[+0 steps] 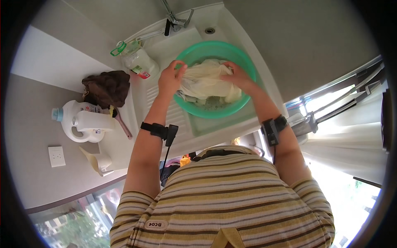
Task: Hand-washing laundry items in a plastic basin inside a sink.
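A bundled cream cloth [211, 79] lies wet in a round green plastic basin [214, 115], with cloudy, sudsy water [215, 104] showing around it. At the basin's left rim, my left hand [170, 79] is against the cloth's edge, its thumb and index finger curved toward each other. Whether those fingers pinch any fabric is hidden. My right hand [240, 77] grasps the right side of the cloth, thumb and index finger spread over its folds. The basin stands in a white laundry sink [260, 66] beside a ribbed washboard surface [155, 99].
A faucet [178, 21] and drain [210, 30] are at the back. Left of the basin are a clear plastic jug [141, 63], a brown cloth [107, 88], a scrub brush [122, 122], a white detergent bottle [71, 119] and a cream plastic scoop [96, 159]. A wall socket [56, 156] is farther left.
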`<state>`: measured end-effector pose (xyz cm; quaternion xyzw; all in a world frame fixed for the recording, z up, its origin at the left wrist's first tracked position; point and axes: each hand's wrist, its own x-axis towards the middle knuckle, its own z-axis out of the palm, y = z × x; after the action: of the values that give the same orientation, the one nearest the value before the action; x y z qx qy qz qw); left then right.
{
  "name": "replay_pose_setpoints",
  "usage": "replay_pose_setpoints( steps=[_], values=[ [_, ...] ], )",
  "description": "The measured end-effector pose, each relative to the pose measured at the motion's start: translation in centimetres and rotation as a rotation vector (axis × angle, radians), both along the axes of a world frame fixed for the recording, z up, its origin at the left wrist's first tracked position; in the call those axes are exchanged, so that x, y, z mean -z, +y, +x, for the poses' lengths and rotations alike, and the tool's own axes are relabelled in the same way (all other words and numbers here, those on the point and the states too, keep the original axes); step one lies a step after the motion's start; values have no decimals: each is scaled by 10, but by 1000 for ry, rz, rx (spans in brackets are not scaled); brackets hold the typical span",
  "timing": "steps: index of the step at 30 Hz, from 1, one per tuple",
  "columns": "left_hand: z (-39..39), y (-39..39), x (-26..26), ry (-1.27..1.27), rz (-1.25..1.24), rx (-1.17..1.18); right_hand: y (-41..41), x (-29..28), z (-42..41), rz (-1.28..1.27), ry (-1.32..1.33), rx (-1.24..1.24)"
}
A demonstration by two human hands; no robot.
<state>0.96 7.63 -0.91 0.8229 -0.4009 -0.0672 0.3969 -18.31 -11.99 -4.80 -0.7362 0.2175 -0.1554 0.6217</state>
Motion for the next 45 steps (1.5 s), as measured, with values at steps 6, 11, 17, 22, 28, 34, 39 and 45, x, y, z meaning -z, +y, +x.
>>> replay_pose_setpoints(
  steps=[6,11,17,22,28,34,39,45],
  values=[
    [-40,-6,19,-365,113,298,14,-28,8,178,-17,-190],
    [-46,-5,36,146,182,380,19,-45,2,-15,-148,-101],
    [-39,-5,14,614,-365,103,13,-16,-18,-583,481,-245],
    [-39,-11,14,783,-796,-196,6,19,-22,310,-93,75],
    [-94,-37,18,46,-442,245,35,-15,11,1409,-602,76],
    [-150,-62,-12,-273,-59,241,11,101,37,1313,-564,128],
    [-91,-68,20,-278,-51,-54,50,45,45,620,-203,177],
    [-145,-69,29,-354,-207,187,44,46,10,332,-110,293]
  ],
)
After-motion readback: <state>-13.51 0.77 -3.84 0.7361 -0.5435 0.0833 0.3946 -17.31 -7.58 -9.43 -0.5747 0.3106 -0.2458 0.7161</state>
